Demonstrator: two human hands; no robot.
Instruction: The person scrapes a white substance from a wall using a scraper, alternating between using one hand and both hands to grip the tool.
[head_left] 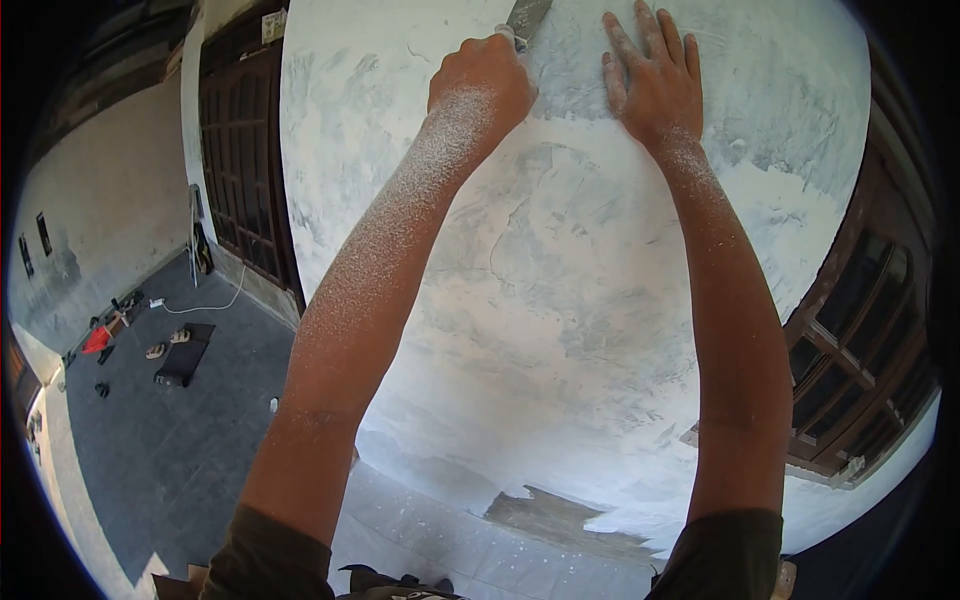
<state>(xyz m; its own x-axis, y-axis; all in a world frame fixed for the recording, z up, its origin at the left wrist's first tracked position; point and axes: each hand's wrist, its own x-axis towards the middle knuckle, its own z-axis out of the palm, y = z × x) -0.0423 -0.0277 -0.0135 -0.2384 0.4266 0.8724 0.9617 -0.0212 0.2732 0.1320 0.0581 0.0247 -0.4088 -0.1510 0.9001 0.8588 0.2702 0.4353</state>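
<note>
My left hand (483,82) is closed around a putty knife, whose grey metal blade (529,17) points up at the top edge of the view against the wall. The handle is mostly hidden in my fist. To its right, my right hand (657,85) lies open on the wall with the fingers stretched upward and nothing in them. White dust covers my left forearm and speckles the right hand and wrist. The white wall (570,260) has patchy grey areas, fine cracks and rough plaster marks.
Left stands a dark wooden door (243,150). On the dark floor (185,470) lie a black mat (187,355), sandals (156,351), a white cable (215,306) and a red item (97,340). A wooden-framed window (850,340) is at right. Low down, the wall has a bare grey patch (555,515).
</note>
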